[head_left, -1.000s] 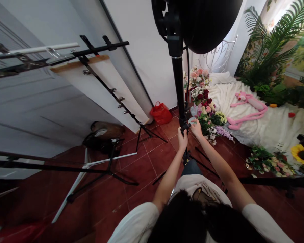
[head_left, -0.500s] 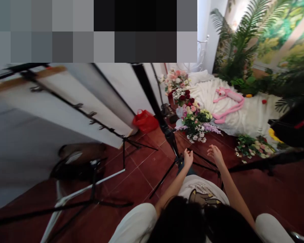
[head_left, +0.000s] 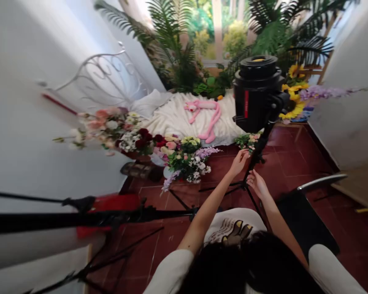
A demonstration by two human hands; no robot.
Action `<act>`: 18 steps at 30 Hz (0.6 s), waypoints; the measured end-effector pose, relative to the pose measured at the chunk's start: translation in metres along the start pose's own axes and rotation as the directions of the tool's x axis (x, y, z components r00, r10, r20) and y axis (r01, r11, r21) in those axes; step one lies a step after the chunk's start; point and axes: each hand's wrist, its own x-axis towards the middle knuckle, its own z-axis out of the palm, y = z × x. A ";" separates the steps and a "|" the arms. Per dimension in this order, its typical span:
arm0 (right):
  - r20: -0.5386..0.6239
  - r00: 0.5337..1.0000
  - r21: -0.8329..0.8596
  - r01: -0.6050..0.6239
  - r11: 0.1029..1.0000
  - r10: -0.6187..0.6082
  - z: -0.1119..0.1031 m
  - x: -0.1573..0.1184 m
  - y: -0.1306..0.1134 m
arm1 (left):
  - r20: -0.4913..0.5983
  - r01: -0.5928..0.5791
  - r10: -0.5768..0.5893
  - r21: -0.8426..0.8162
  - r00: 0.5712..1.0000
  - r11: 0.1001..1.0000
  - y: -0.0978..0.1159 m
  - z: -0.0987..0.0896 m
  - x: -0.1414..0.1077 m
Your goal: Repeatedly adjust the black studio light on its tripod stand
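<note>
My left hand is raised just left of a black light stand, its fingers loosely bent near the pole. On the stand's near side is my right hand, fingers apart and curled a little, close to the lower pole. Nothing shows in either hand. Atop the stand sits a black studio light with a red stripe. Beyond it, a pink plush toy lies on a cream blanket.
Flower bunches line the bed's near side. A second black stand crosses the left, over a red bag. A dark chair stands at right. Palm leaves and sunflowers are behind.
The view has swung right, so the bed and studio light are now central. My hands have moved from open space beside one stand to the pole of the light stand.
</note>
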 end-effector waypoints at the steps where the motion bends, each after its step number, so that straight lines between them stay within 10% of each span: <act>1: -0.005 1.000 0.043 0.002 0.999 -0.002 -0.003 -0.003 -0.004 | 0.036 -0.019 0.019 -0.004 0.999 1.000 0.003 0.010 0.006; 7: 0.021 1.000 0.287 -0.027 0.957 0.022 -0.012 -0.010 -0.029 | 0.077 -0.044 0.039 0.074 0.996 0.996 0.007 0.046 0.023; 18: 0.155 0.971 0.396 0.106 0.912 -0.180 0.006 0.010 -0.057 | 0.058 -0.066 0.058 0.137 0.997 0.988 0.000 0.046 0.027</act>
